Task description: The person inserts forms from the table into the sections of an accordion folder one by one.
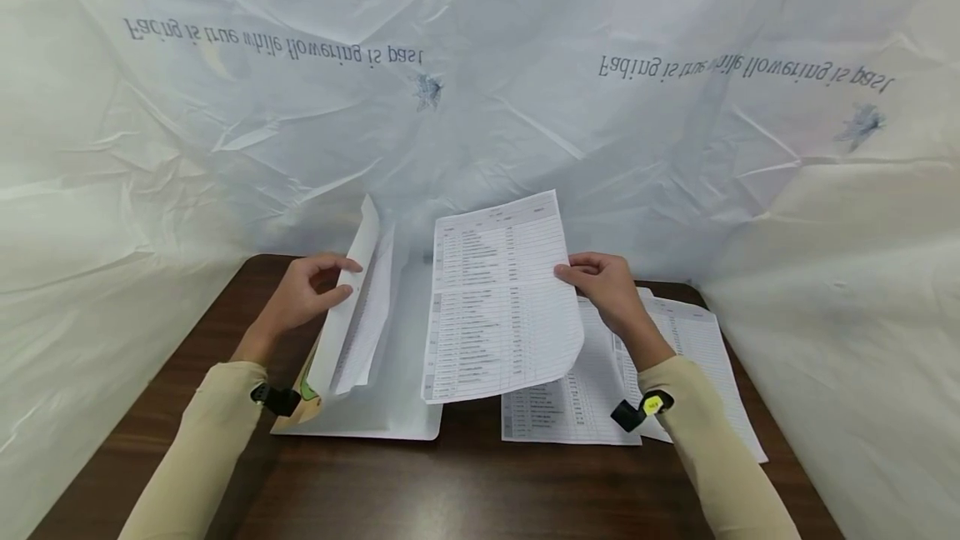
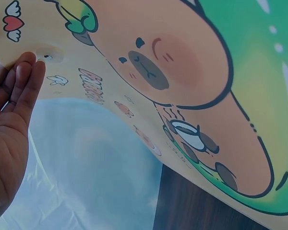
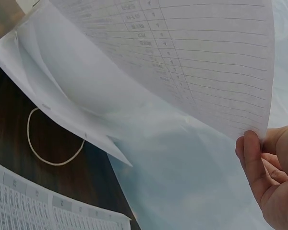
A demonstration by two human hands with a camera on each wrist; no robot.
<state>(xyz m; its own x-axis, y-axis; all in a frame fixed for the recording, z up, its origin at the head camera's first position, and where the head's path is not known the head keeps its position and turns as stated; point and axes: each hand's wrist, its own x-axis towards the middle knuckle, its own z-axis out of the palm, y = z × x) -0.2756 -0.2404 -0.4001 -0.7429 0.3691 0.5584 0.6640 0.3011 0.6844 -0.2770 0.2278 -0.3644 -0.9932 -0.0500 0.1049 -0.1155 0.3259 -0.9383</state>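
My left hand (image 1: 311, 294) pinches the edge of the raised cover of a folder (image 1: 408, 419) that lies on the left of the table. White inside, the folder carries a cartoon animal (image 2: 192, 52) on the outside of its cover. Loose papers (image 1: 375, 315) stand tilted against the cover's inner side. In my right hand (image 1: 607, 286), thumb and fingers pinch the right edge of a printed sheet (image 1: 498, 307) with rows of a table. This sheet is held up, overlapping the folder's right side in the head view. Its lower right corner curls slightly.
More printed sheets (image 1: 675, 332) lie overlapping on the right of the dark wooden table (image 1: 465, 490), beneath my right forearm. A thin pale cord loop (image 3: 53, 164) shows beside the folder in the right wrist view. White sheeting (image 1: 495, 132) hangs behind and at both sides.
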